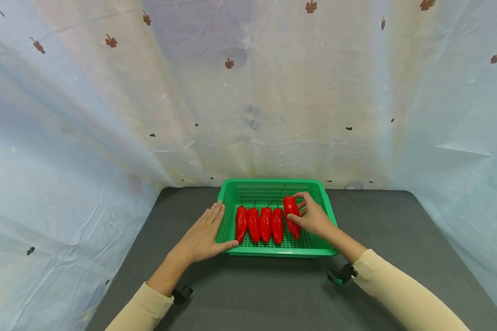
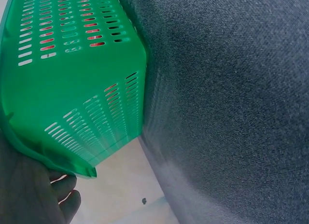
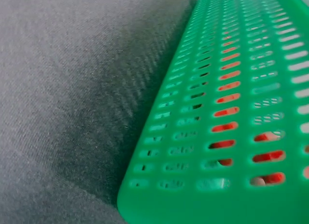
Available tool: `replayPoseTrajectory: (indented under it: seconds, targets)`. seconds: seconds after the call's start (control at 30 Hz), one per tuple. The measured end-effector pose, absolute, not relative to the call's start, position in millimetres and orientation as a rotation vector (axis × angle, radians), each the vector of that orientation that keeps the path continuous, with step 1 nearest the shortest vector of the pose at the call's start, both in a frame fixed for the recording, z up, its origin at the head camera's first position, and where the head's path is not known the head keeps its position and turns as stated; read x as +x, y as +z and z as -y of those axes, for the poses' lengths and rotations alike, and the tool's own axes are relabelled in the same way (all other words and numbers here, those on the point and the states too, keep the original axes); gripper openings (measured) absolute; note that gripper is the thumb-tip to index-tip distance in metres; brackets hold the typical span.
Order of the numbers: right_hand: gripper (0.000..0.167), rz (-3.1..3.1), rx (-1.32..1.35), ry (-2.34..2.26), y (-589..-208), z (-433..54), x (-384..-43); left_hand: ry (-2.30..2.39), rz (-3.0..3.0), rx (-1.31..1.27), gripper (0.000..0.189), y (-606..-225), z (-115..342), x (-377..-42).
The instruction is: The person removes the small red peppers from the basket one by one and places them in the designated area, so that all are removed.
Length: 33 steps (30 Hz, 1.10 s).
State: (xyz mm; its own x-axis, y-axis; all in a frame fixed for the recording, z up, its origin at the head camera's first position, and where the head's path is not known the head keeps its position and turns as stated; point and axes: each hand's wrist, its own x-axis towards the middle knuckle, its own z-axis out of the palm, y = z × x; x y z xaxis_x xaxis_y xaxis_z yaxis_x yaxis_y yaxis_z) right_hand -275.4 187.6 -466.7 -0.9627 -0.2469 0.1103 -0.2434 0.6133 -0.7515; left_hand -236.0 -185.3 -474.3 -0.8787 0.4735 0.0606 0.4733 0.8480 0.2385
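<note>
A green perforated basket (image 1: 273, 252) holds several shiny red chili peppers (image 1: 253, 225), lined up side by side with stems pointing away. My left hand (image 1: 203, 236) rests at the basket's left rim, fingers straight along the side and thumb across the front corner. In the left wrist view, the left fingers (image 2: 63, 188) show beside the green rim. Inside the right part of the basket, my right hand (image 1: 314, 219) pinches the rightmost chili pepper (image 1: 291, 207) between thumb and fingers. That pepper tilts slightly, a small gap from the row. The right wrist view shows mostly the slotted basket wall (image 3: 241, 137).
The basket stands on a dark grey cloth-covered table (image 1: 257, 294), near its back edge. A pale plastic sheet (image 1: 273, 92) with small leaf shapes hangs behind and along both sides. Black straps (image 1: 343, 274) circle both wrists.
</note>
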Motion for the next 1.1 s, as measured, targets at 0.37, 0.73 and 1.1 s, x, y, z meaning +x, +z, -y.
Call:
replayPoseTrajectory:
  seconds: [0.37, 0.73, 1.1]
  targets:
    - [0.067, -2.879, -0.444, -1.395, -447.3, -207.0, -264.0, 0.365, -3.019, 0.772, 0.122, -472.4, 186.1, -235.1]
    - [0.067, -2.944, -0.470, -1.462, -428.1, -246.6, -251.1, 0.376, -2.993, 0.763, 0.121, -471.0, 186.6, -232.7]
    - [0.067, -3.004, -0.380, -1.489, -427.2, -294.6, -247.6, 0.367, -3.009, 0.749, 0.121, -472.9, 185.2, -233.3]
